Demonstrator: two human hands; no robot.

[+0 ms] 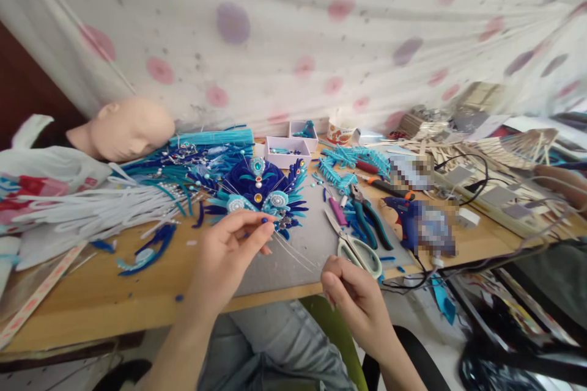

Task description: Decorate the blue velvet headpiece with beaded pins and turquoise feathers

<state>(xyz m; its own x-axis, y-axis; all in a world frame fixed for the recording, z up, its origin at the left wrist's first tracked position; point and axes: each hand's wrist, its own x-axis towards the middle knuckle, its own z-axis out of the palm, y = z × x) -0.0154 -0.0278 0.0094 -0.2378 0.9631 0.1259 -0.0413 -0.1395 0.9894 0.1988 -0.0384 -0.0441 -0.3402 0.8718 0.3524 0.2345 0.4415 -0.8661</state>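
A person's left hand [229, 250] pinches thin, pale, wire-like strands [296, 252] between closed thumb and forefinger, a small, round, dark-blue bead [265, 220] at the fingertips. The right hand [353, 293] curls shut near their far ends; whether it grips them cannot be told. A blue, petalled, jewelled ornament [258, 180] lies at one o'clock from the left. Handling the strands appears to call for a light, steady pinch.
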